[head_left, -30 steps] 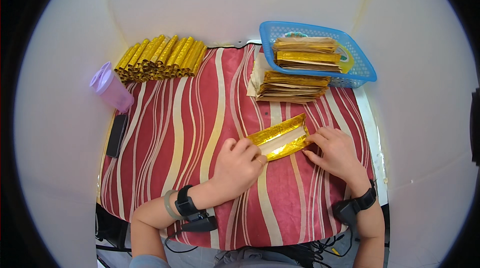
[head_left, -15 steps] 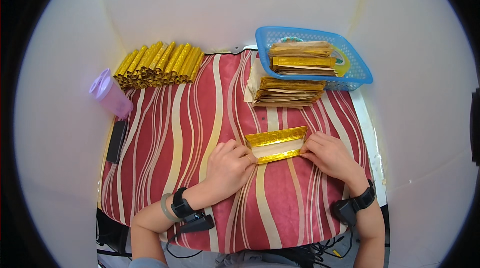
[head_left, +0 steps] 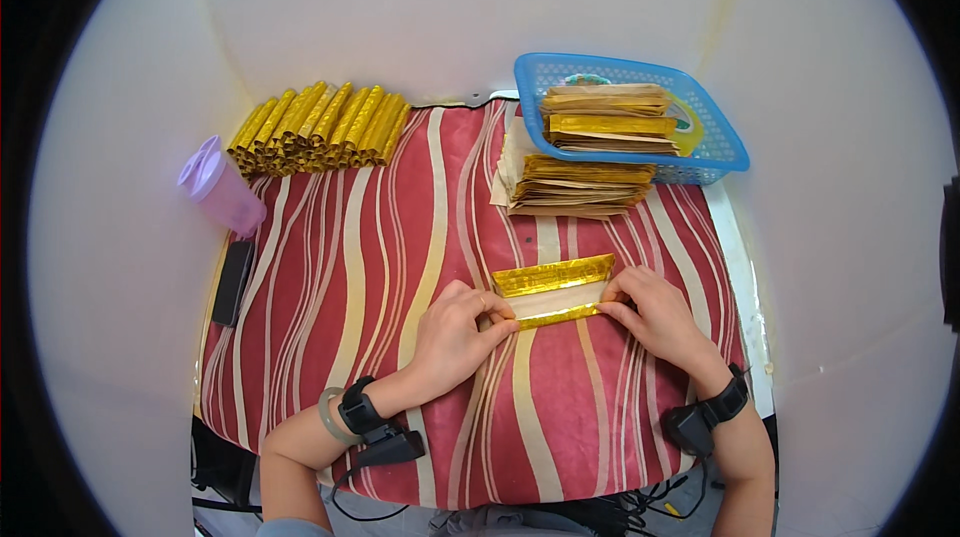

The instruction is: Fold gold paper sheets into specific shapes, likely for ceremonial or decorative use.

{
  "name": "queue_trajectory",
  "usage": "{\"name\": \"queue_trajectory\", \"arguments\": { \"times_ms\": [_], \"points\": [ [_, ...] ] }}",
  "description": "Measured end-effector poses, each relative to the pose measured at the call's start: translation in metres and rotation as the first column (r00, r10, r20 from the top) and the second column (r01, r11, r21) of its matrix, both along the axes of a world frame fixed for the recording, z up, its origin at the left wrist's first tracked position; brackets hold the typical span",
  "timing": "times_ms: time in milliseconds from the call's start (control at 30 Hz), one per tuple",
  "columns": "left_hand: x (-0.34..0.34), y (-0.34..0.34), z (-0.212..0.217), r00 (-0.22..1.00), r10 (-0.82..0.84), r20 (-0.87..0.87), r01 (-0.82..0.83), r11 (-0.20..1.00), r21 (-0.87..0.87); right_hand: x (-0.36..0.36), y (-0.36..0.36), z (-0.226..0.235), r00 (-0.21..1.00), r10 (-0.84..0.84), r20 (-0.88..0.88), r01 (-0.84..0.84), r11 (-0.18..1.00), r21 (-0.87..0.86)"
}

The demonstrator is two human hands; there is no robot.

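Observation:
A sheet of gold foil paper (head_left: 553, 302) lies on the striped cloth, its far and near edges folded inward so that a pale strip shows between two gold bands. My left hand (head_left: 462, 329) pinches its left end between thumb and fingers. At the opposite end, the thumb and fingers of my right hand (head_left: 652, 312) close on the near right corner. Beyond the sheet sits a stack of flat gold foil papers (head_left: 580, 187), partly under the rim of a blue plastic basket (head_left: 725, 152) holding more of them.
Rolled gold papers (head_left: 320, 127) are piled at the far left. Beside them stand a purple lidded cup (head_left: 222, 187) and a black flat device (head_left: 233, 283). White walls surround the table, and cables (head_left: 650, 502) hang below its near edge.
The near fold of the sheet looks slightly narrower, and both hands have shifted their fingers a little at the ends. The sheet stays in nearly the same place.

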State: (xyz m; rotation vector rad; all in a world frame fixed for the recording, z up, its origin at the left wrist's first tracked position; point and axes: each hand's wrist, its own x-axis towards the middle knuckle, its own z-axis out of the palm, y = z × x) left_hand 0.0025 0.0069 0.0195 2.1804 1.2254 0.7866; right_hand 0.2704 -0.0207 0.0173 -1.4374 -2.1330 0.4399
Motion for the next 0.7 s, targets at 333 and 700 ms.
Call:
{"name": "queue_trajectory", "arguments": {
  "times_ms": [333, 700],
  "points": [
    [-0.0002, 0.0025, -0.0065, 0.999, -0.039, -0.027, 0.04, 0.998, 0.043, -0.0029, 0.001, -0.0025, 0.999, -0.028, -0.039, 0.028, 1.0, -0.001],
    [0.0007, 0.0019, -0.0047, 0.999, -0.03, -0.022, 0.03, 0.999, -0.012, -0.0038, 0.0006, 0.0014, 0.999, -0.04, -0.036, 0.039, 0.998, -0.041]
  ]
}}
